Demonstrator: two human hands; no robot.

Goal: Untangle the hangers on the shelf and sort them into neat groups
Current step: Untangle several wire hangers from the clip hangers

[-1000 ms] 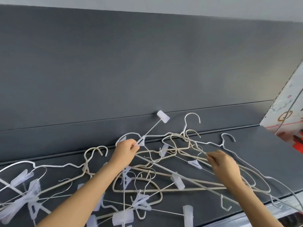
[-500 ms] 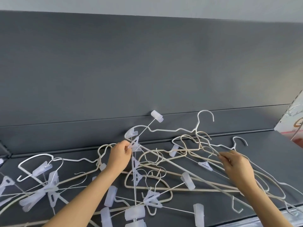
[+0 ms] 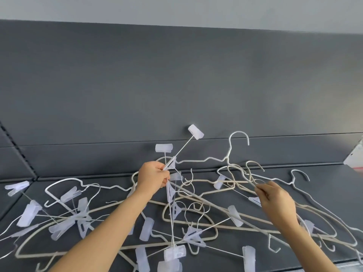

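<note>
- While the tangled heap of white and cream wire hangers (image 3: 235, 215) sprawls across the dark grey shelf (image 3: 334, 183), left hand (image 3: 152, 178) clenches a white rod hanger with translucent plastic clips (image 3: 195, 131), raised above the heap.
- Right hand (image 3: 275, 201) pinches a thin cream wire hanger (image 3: 254, 162) below its hook.

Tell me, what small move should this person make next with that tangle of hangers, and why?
Probably lift the left hand a little, drawing the clip hanger up and out, while the right hand pins the beige hanger it pinches down. The clip hanger stands raised above the pile, yet its lower rods cross other hangers lying on the shelf.
</note>
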